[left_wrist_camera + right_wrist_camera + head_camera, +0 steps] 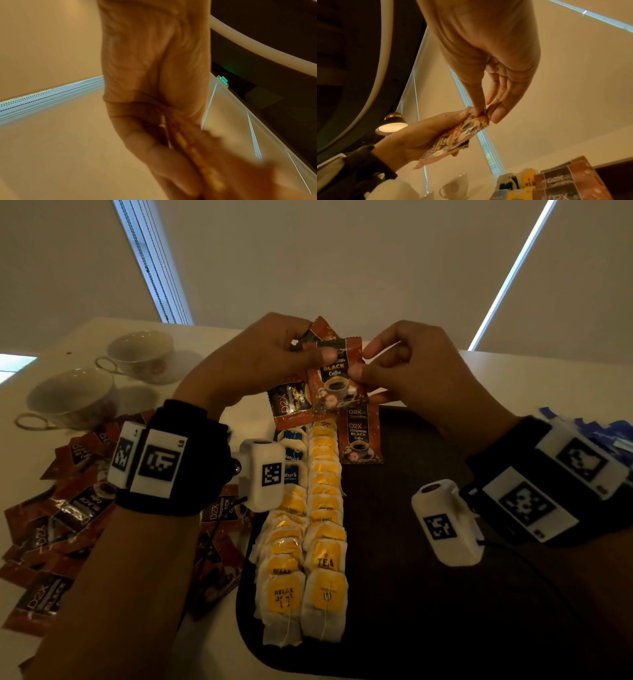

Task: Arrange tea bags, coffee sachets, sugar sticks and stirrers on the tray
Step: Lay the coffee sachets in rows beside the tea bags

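My left hand [308, 350] holds a small fan of red-brown coffee sachets [291, 402] up above the far end of the dark tray [428, 594]. My right hand [362, 361] pinches the right edge of the front sachet [334, 381] between thumb and forefinger. In the right wrist view that pinch [485, 112] sits at the top corner of the sachets [458, 134]. Two rows of yellow-tagged tea bags [325, 508] run down the tray's left side. Beside them at the far end lie coffee sachets [359, 440]. The left wrist view shows only blurred sachet edges [197, 155] in my palm.
A loose pile of coffee sachets [61, 508] covers the table left of the tray. Two white teacups [140, 350] [72, 395] stand at the back left. Blue sticks [603, 433] lie by my right wrist at the right edge. The tray's right half is bare.
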A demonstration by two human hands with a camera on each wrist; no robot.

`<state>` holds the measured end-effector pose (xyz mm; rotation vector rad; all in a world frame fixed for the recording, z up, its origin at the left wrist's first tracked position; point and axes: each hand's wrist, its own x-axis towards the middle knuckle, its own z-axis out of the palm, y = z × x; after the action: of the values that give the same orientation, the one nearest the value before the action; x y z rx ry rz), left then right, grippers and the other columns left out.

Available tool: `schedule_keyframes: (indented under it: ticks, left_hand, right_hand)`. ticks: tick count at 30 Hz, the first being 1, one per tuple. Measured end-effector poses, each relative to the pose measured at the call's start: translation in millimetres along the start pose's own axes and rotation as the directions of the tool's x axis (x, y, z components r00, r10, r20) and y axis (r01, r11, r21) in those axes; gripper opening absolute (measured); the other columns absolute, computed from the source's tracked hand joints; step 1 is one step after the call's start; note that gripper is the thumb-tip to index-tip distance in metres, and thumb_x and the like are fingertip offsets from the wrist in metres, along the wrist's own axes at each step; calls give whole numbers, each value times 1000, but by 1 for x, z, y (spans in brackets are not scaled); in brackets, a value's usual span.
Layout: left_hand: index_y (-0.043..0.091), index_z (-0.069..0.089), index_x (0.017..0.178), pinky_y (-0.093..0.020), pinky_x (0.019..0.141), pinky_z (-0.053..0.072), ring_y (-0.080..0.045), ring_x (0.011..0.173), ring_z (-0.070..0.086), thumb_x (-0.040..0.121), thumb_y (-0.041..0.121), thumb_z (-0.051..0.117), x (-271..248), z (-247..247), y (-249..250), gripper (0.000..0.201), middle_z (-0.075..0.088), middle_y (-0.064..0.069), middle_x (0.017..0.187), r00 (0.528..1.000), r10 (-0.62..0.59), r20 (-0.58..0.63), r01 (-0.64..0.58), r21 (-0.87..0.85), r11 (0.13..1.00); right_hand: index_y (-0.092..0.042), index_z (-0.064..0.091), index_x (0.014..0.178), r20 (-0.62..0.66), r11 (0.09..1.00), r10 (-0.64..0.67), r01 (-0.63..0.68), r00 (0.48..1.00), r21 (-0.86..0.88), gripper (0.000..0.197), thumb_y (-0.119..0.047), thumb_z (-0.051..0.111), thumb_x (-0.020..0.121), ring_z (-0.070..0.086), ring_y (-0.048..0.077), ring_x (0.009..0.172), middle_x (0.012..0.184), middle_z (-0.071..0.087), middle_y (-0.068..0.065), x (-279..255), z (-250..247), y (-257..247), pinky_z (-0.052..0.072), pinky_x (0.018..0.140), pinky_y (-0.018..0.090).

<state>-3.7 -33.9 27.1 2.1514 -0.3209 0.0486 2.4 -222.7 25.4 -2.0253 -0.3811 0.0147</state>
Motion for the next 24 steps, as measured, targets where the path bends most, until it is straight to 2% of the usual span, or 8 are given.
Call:
schedule_keyframes:
  ticks: [2,7,10,13,17,20,24]
  left_hand:
    - [8,64,103,-14,59,53,-6,71,69,93,31,53,-1,1,3,28,69,-2,89,1000,-8,12,8,-34,999]
    - [16,63,95,-17,60,55,-9,74,71,95,33,48,-5,1,5,23,70,3,86,998,-48,47,52,-103,993]
    - [11,64,102,-18,62,56,-13,79,71,95,31,50,-4,-6,2,26,70,1,89,996,-84,-27,81,-113,990]
    - [4,62,108,-22,69,55,-12,81,69,95,30,50,-3,-11,-4,31,69,-3,93,989,-108,-99,102,-62,993]
    - [7,62,106,-30,80,54,-18,86,68,96,30,50,-2,-12,-5,28,69,-7,97,984,-136,-117,131,-50,990]
    - [12,62,102,-26,76,53,-14,82,67,96,31,49,-2,-9,-2,23,68,-2,91,983,-145,-116,141,-46,989]
    - [12,61,104,-25,76,52,-14,83,67,96,31,49,-2,-9,-1,24,67,0,90,980,-154,-122,149,-49,988]
  right_hand:
    - [-10,56,97,-19,999,25,-24,1000,46,28,-13,74,76,70,22,80,87,68,16,0,-1,2,59,68,38]
    - [-7,53,110,43,970,179,-184,983,160,39,-6,72,77,69,25,87,97,67,17,0,-9,5,60,68,34]
    - [-5,59,103,72,950,249,-258,966,177,26,-5,69,78,70,20,81,97,67,14,-2,-20,9,59,66,29]
    - [-4,63,94,130,941,314,-327,940,90,17,-7,68,79,67,16,77,93,68,13,-4,-33,16,58,67,24]
    - [-5,66,92,257,880,475,-443,842,-172,14,-9,68,78,65,14,75,89,68,10,-4,-40,27,56,58,18]
    - [-6,67,90,288,814,570,-482,769,-324,12,-11,68,79,64,12,73,84,68,6,-5,-34,36,52,55,18]
    - [-6,64,89,298,766,626,-495,721,-411,11,-12,68,80,64,12,70,79,67,6,-4,-21,43,49,55,21]
